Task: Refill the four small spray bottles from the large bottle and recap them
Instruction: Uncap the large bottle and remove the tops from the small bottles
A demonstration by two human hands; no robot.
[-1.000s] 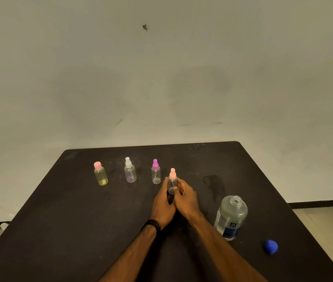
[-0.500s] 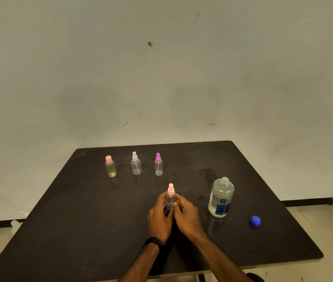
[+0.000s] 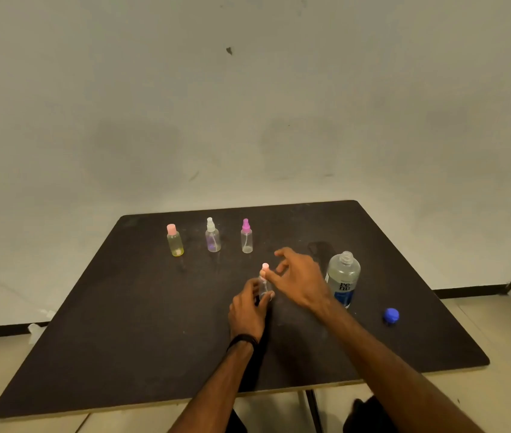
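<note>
Left hand point(image 3: 248, 310) grips spray bottle point(image 3: 265, 284); right hand point(image 3: 302, 279) at cap point(image 3: 265, 267)

Black table point(image 3: 141, 339), grey wall point(image 3: 248, 120), tiled floor point(image 3: 497, 395)

Dim, warm, even light. Soft shadows fall on the dark bench point(image 3: 123, 323) beneath the forearms. Picture grainy and slightly soft; wide-angle lens bends the bench's edges.
</note>
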